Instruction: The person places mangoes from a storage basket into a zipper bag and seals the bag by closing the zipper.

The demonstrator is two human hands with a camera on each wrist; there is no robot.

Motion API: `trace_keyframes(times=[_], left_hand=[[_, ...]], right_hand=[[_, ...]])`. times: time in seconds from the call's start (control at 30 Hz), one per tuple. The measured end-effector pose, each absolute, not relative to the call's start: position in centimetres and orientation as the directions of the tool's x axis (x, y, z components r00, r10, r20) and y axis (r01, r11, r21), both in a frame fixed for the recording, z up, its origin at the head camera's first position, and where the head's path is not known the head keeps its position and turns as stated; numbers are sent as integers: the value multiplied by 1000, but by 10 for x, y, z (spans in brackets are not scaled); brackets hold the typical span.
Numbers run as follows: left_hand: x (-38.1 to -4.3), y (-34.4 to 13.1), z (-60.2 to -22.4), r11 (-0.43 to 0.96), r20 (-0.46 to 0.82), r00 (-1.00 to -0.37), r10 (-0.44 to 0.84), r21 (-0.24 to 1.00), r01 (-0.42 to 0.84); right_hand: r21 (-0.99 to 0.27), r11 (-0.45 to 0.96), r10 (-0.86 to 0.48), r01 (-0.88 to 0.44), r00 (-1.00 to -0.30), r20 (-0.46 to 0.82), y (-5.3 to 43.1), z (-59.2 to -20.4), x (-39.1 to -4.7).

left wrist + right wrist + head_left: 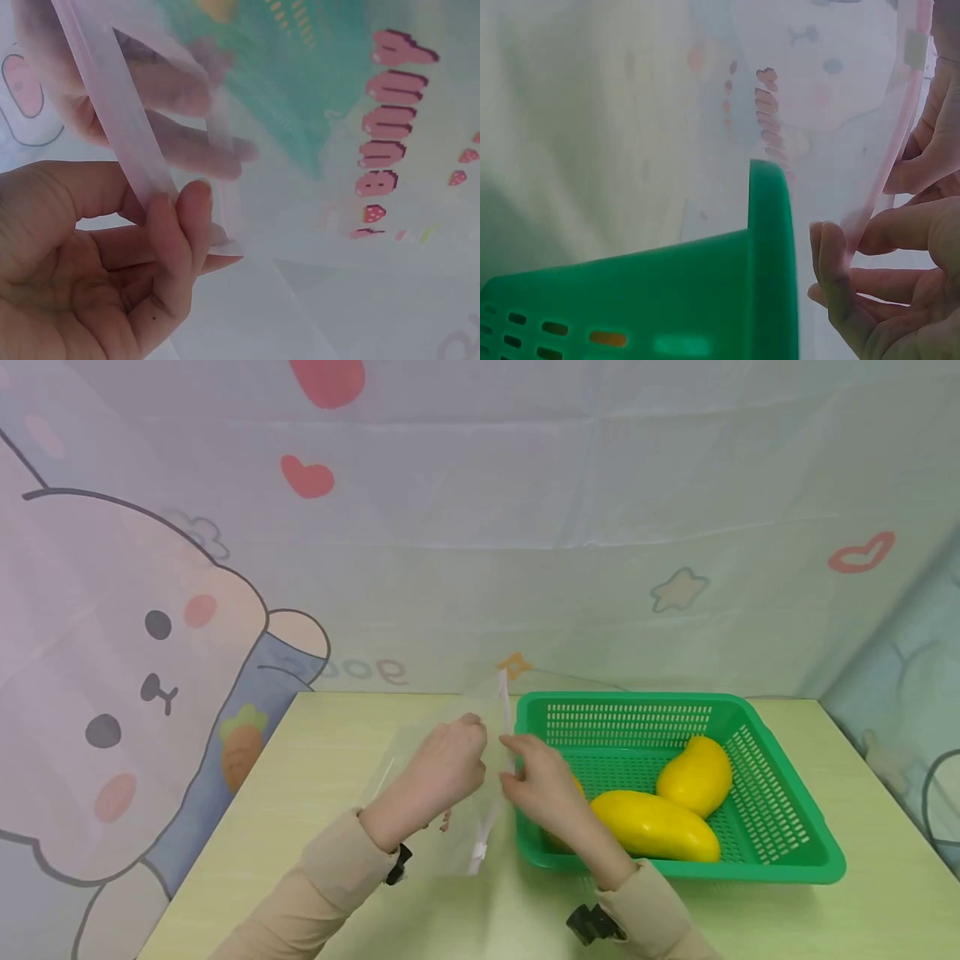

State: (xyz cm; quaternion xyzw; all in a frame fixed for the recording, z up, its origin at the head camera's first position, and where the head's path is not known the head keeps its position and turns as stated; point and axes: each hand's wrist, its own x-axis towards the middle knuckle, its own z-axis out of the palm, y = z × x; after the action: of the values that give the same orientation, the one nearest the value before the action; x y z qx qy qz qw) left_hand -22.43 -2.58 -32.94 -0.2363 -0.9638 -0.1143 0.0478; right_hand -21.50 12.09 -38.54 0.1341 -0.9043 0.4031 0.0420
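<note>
A clear zip bag (459,847) with pink lettering (386,112) and a pale pink top edge stands upright left of the basket. Its slider (479,850) sits near the lower end of that edge. My left hand (442,764) pinches one side of the bag's mouth between thumb and fingers. On the opposite side, my right hand (547,781) pinches the edge, as the right wrist view shows. A gap shows between the two sides of the mouth in the left wrist view. Beside my right hand, yellow mangoes (652,827) lie in a green basket (675,867).
Another mango (696,775) rests at the basket's right, and one more is partly hidden behind my right hand. The basket stands on a pale yellow-green table (285,860). A printed curtain (465,510) hangs behind the table.
</note>
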Motion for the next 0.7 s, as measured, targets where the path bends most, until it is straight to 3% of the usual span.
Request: trace_keyframes(times=[0.7], left_hand=[[-229, -50, -315, 868, 198, -892, 407, 220, 445]], right_hand=[[-708, 660, -216, -251, -966, 141, 137, -383, -219]])
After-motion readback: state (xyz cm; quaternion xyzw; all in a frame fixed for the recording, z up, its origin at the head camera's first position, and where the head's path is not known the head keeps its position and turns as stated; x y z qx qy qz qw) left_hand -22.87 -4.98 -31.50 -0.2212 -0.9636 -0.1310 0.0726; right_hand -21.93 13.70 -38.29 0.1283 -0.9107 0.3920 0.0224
